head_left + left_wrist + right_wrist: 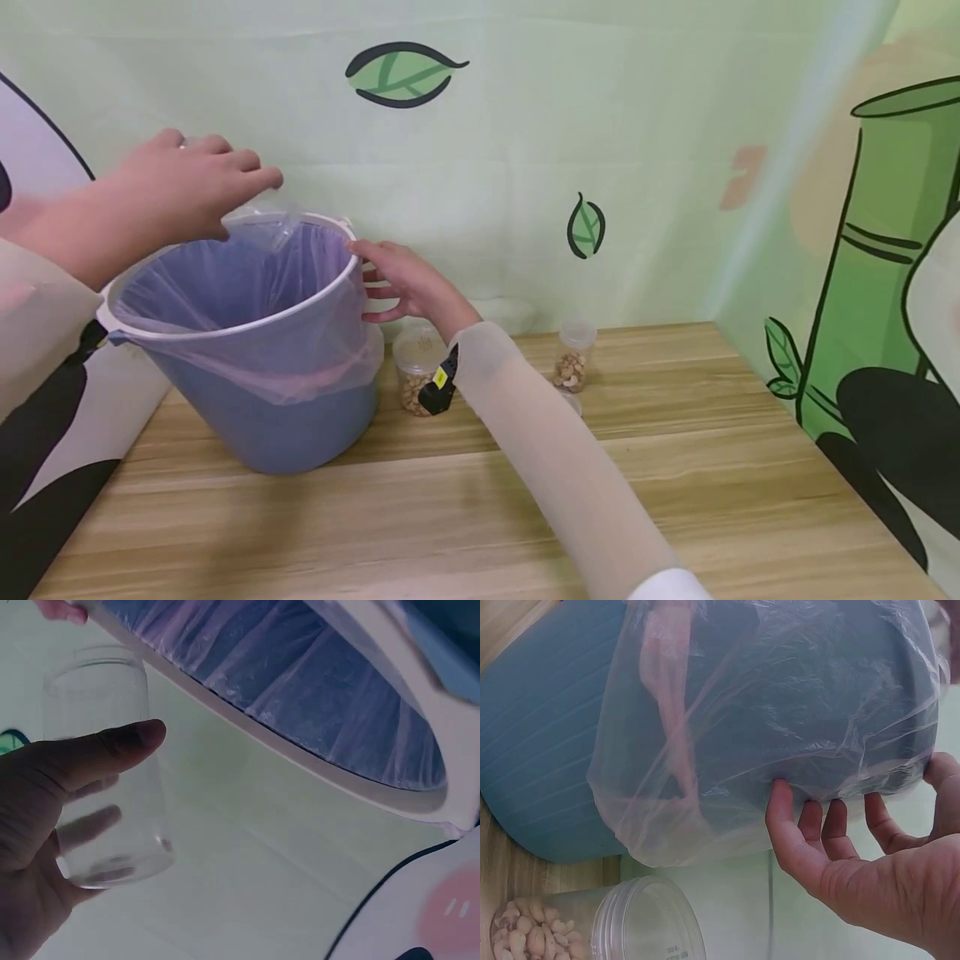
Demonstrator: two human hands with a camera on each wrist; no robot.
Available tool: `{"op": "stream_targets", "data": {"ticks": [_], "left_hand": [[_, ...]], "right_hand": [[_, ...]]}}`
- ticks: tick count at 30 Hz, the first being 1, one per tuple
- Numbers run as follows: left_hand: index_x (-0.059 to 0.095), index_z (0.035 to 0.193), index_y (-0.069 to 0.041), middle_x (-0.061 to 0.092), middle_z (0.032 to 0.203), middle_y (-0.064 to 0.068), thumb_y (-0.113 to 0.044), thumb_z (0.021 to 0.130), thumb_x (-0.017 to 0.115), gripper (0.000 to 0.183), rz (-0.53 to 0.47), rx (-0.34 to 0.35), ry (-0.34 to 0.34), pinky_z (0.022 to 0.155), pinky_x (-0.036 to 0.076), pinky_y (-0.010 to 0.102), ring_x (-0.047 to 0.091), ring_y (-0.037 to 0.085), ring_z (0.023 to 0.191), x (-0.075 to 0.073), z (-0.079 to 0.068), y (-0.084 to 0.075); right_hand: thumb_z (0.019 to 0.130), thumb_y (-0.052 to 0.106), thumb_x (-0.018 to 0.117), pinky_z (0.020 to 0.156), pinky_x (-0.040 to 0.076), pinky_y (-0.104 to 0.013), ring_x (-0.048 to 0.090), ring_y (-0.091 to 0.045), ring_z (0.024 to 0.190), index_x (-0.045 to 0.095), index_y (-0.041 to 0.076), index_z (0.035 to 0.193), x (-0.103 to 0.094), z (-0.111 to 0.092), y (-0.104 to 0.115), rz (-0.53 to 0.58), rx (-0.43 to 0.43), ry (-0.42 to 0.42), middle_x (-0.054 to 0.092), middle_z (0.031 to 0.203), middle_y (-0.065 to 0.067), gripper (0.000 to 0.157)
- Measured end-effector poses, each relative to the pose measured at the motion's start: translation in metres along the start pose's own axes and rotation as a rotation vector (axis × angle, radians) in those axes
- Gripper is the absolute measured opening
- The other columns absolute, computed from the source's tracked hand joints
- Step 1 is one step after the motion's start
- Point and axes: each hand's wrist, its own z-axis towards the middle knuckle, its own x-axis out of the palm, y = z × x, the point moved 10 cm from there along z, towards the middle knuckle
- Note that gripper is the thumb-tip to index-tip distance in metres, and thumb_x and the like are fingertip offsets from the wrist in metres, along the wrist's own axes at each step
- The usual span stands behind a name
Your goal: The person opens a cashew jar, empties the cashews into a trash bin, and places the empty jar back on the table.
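Note:
A blue trash bin (255, 417) with a pale rim stands on the left of the wooden table, lined with a thin pinkish plastic bag (330, 367) folded over its edge. My left hand (198, 187) is raised over the bin's far rim and grips a clear jar (112, 802). Fingers and thumb wrap around the jar, which has no lid on and nothing inside. On the bin's right side, my right hand (401, 279) holds the rim, thumb at the edge and bent fingers (787, 825) against the bagged outer wall.
Behind my right wrist stands a clear jar of cashews (412, 383). Farther right, a smaller jar of nuts (572, 362) stands near the back, with a clear round piece (572, 403) partly hidden by my sleeve. A printed cloth backdrop (487, 117) rises behind the table.

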Motion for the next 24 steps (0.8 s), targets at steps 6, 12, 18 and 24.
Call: {"op": "stream_targets", "data": {"ticks": [6, 12, 18, 24], "left_hand": [[0.056, 0.137, -0.007, 0.058, 0.132, 0.021, 0.013, 0.071, 0.082, 0.074, 0.113, 0.130, -0.151, 0.095, 0.039, 0.068, 0.047, 0.044, 0.127, -0.017, 0.001, -0.026], [0.052, 0.137, -0.006, 0.058, 0.129, 0.024, 0.001, 0.072, 0.087, 0.075, 0.077, 0.042, -0.129, 0.092, 0.039, 0.072, 0.049, 0.047, 0.122, -0.018, -0.004, -0.016], [0.040, 0.142, -0.002, 0.053, 0.128, 0.030, -0.025, 0.077, 0.087, 0.084, -0.031, -0.156, -0.061, 0.085, 0.040, 0.073, 0.050, 0.053, 0.115, -0.015, -0.015, 0.006], [0.037, 0.143, 0.003, 0.052, 0.129, 0.032, -0.045, 0.082, 0.080, 0.088, -0.144, -0.341, -0.042, 0.078, 0.044, 0.070, 0.056, 0.053, 0.104, -0.012, -0.029, 0.023]], "right_hand": [[0.097, 0.048, 0.064, 0.082, 0.059, -0.055, 0.062, -0.033, 0.116, 0.053, 0.016, 0.126, 0.001, 0.000, 0.001, 0.004, 0.001, 0.004, 0.061, 0.127, -0.012, 0.044], [0.097, 0.048, 0.065, 0.081, 0.059, -0.054, 0.063, -0.033, 0.115, 0.053, 0.016, 0.125, 0.004, 0.001, 0.000, 0.014, 0.007, 0.006, 0.061, 0.127, -0.012, 0.044], [0.099, 0.049, 0.062, 0.087, 0.057, -0.055, 0.062, -0.035, 0.118, 0.051, 0.012, 0.135, 0.003, -0.002, 0.005, -0.013, -0.002, 0.014, 0.059, 0.134, -0.015, 0.053], [0.104, 0.052, 0.049, 0.095, 0.055, -0.048, 0.064, -0.030, 0.115, 0.055, 0.010, 0.138, -0.009, -0.009, 0.011, -0.270, -0.098, 0.066, 0.061, 0.133, -0.011, 0.054]]}}
